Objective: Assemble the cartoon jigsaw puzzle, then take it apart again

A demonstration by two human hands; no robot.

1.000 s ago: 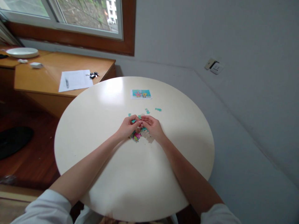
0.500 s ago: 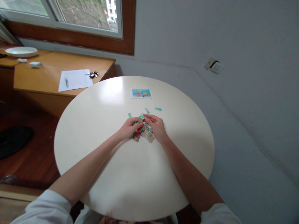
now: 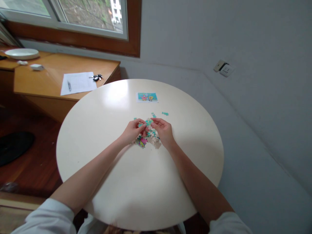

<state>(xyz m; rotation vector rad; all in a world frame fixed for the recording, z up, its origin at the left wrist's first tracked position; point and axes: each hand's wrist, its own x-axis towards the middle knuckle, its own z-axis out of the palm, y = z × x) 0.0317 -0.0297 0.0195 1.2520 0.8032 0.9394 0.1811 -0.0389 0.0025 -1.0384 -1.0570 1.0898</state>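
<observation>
Both my hands meet over a heap of small jigsaw puzzle pieces (image 3: pixel 154 140) on the round white table (image 3: pixel 146 182). My left hand (image 3: pixel 135 130) pinches a teal puzzle piece (image 3: pixel 141 124) between thumb and fingers. In my right hand (image 3: pixel 162 130), the thumb and fingertips grip teal puzzle pieces (image 3: pixel 149 122), right against the left fingertips. Whether the pieces are joined is too small to tell. A pink and yellow joined patch (image 3: pixel 142 142) lies below my left hand. Part of the heap is hidden by my fingers.
Beyond my hands lie loose teal pieces (image 3: pixel 165 113) and a small clump (image 3: pixel 153 115). A picture card (image 3: pixel 147 97) with cartoon figures is farther back. On the wooden desk (image 3: pixel 48 68) at left are a paper sheet (image 3: pixel 79 83), keys (image 3: pixel 97 77) and a white plate (image 3: pixel 22 54).
My left hand has shifted slightly up and its fingers have opened out a little, showing more teal between the hands. The right hand has barely moved.
</observation>
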